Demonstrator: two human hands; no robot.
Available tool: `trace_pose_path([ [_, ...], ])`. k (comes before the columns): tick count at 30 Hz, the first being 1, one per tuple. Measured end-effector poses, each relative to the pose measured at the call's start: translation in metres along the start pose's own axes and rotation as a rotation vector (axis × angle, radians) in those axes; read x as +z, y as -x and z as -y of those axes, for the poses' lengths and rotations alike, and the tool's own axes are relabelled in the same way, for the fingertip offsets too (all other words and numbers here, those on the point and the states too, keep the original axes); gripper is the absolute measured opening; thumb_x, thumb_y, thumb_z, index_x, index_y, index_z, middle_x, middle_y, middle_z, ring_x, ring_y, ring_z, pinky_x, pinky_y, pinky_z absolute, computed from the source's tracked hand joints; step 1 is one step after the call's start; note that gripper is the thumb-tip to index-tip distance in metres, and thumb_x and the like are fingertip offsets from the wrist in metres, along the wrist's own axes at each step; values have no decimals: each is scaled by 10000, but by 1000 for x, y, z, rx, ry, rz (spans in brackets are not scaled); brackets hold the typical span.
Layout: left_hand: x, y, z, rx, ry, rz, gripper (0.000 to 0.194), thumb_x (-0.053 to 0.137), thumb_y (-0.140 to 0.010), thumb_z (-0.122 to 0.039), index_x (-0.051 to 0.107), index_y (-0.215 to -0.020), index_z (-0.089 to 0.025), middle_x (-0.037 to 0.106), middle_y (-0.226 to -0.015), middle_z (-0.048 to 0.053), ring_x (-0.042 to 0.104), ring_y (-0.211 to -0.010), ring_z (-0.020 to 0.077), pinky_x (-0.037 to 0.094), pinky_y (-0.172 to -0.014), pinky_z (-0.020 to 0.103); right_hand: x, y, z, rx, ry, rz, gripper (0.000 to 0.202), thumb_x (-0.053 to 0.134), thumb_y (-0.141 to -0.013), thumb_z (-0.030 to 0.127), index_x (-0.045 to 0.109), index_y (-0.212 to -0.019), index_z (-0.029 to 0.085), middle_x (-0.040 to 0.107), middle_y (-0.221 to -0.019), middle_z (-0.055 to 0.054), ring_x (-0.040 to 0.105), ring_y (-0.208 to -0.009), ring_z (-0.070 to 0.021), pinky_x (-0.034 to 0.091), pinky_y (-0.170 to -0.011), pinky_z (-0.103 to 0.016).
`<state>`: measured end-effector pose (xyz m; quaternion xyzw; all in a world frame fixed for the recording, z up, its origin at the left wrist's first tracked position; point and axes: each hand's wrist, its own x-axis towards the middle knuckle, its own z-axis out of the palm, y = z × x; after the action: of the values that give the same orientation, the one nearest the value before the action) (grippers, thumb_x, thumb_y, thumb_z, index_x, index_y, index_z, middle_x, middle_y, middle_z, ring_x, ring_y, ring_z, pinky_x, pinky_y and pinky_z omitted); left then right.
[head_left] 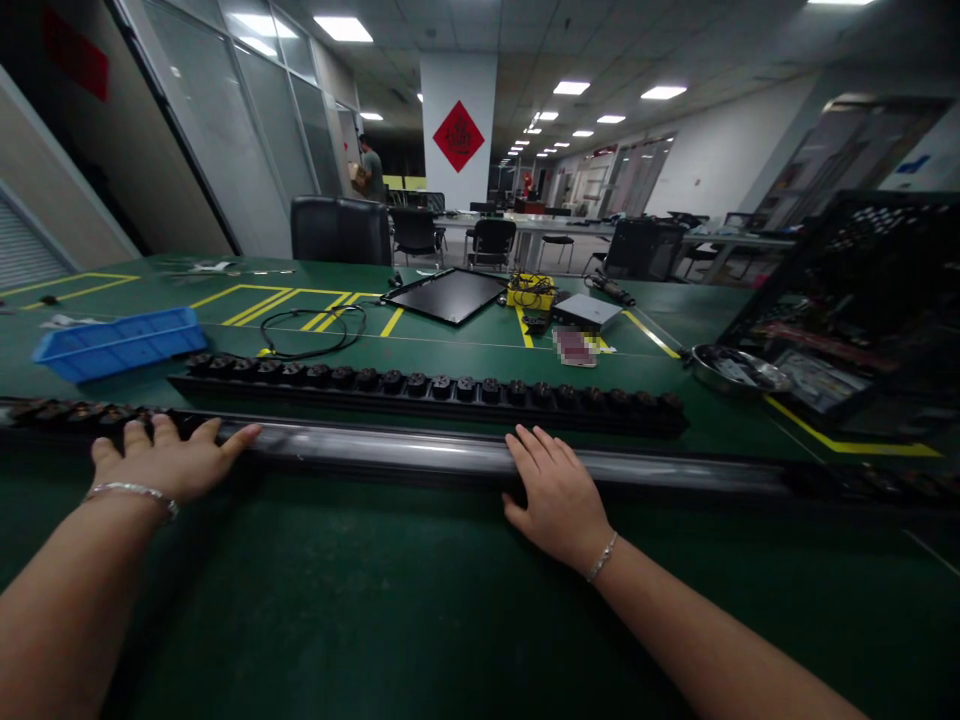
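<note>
A long, glossy black bar [420, 452] lies across the green table in front of me, with socket-like parts at its left end. My left hand [161, 462] rests with its fingers spread over the bar's left portion. Right of the middle, my right hand [559, 495] lies on the bar's near edge, fingers stretched out and thumb apart. Neither hand is wrapped around it. Just behind sits a shorter black strip [442, 393] with a row of round sockets, parallel to the bar and touched by neither hand.
At the left is a blue bin [120, 343], with a coiled black cable [315, 345] beyond the strip. A flat black panel [450, 295], a yellow box [530, 292] of cables and a grey box [586, 311] sit farther back. A metal bowl [739, 370] stands right, beside a black case [862, 300].
</note>
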<state>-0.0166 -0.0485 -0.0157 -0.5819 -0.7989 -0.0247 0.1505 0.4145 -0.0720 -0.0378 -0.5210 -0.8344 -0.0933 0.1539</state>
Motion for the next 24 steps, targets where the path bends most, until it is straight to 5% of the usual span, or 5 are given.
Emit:
trace_pose_path([
  [3, 1, 4, -15, -229, -29, 0, 887, 119, -802, -738, 573, -1187, -81, 398, -1400, 189, 286, -1284, 452, 205, -986, 612, -1, 0, 1, 4, 3, 3, 618, 514, -763, 314, 451, -1337, 93, 401, -1402, -126, 336, -1286, -289, 253, -1069, -434],
  [6, -2, 7, -30, -172, -19, -9, 832, 129, -851, -672, 551, -1212, -53, 408, -1385, 210, 289, -1276, 468, 217, -985, 614, -1, 0, 1, 5, -1, 3, 623, 520, -759, 313, 450, -1338, 94, 402, -1401, -126, 337, -1282, -288, 251, -1069, -434],
  [14, -8, 31, -113, 524, 185, -34, 554, 201, -929, -418, 444, -1335, -130, 409, -1420, 119, 323, -1333, 273, 281, -1061, 476, 1, -1, 1, 14, -13, -10, 624, 535, -749, 317, 460, -1329, 100, 415, -1391, -125, 350, -1270, -284, 261, -1061, -436],
  [20, -37, 66, -223, 814, 337, -55, 571, 246, -925, -487, 423, -1345, -144, 425, -1414, 84, 341, -1325, 242, 292, -1070, 441, 4, 0, 4, 15, -34, -42, 608, 525, -743, 296, 480, -1311, 84, 439, -1368, -143, 371, -1254, -297, 273, -1053, -454],
  [24, -44, 78, -260, 913, 413, -62, 605, 277, -912, -520, 411, -1345, -120, 444, -1399, 100, 365, -1306, 247, 291, -1071, 430, -6, 0, -11, -104, -95, -12, 525, 511, -761, 289, 533, -1262, 134, 492, -1329, -115, 411, -1241, -258, 315, -1042, -422],
])
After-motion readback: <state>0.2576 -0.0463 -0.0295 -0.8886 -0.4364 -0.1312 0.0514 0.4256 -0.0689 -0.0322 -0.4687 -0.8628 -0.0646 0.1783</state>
